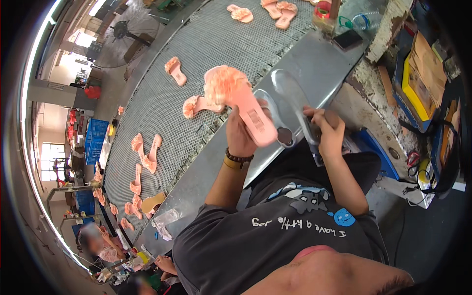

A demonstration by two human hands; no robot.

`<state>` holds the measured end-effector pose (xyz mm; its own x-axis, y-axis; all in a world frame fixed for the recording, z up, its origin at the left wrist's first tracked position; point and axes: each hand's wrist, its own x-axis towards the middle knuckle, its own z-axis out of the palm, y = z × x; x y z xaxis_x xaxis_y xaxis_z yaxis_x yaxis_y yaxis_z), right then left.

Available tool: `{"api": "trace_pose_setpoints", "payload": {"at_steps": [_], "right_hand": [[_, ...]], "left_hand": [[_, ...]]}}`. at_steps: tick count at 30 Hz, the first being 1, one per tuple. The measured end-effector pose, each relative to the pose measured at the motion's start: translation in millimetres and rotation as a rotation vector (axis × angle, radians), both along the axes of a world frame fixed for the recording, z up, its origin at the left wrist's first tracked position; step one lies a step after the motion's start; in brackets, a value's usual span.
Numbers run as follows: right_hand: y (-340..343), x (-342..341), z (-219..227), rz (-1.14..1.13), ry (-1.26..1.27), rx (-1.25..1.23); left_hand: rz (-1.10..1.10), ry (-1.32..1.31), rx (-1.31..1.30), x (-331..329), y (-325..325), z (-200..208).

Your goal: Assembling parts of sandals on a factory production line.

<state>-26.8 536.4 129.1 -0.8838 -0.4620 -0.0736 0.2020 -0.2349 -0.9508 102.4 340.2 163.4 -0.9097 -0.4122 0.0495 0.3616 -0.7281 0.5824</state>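
Observation:
My left hand is closed around a pink slide slipper, holding it raised over the metal ledge with its fluffy peach strap facing away from me. In my right hand is a clear plastic shoe-shaped form, gripped at its near end, its long rounded part pointing away. A second clear form lies on the ledge between my hands, near a dark round piece. Just beyond the held slipper, another pink slipper rests on the mesh conveyor.
Several matching slippers are spread along the mesh conveyor. On the metal ledge lie a phone and a clear bottle. Yellow-edged bins stand at right. Co-workers sit at lower left.

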Motion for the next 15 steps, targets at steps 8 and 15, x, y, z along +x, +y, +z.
{"api": "trace_pose_setpoints", "payload": {"at_steps": [8,15], "right_hand": [[38,57,48,0.224,0.33,-0.096],[29,45,38,-0.186,0.725,0.191]], "left_hand": [[0.152,-0.138,-0.199,-25,50,-11],[-0.093,-0.148,-0.262,-43,109,-15]]}}
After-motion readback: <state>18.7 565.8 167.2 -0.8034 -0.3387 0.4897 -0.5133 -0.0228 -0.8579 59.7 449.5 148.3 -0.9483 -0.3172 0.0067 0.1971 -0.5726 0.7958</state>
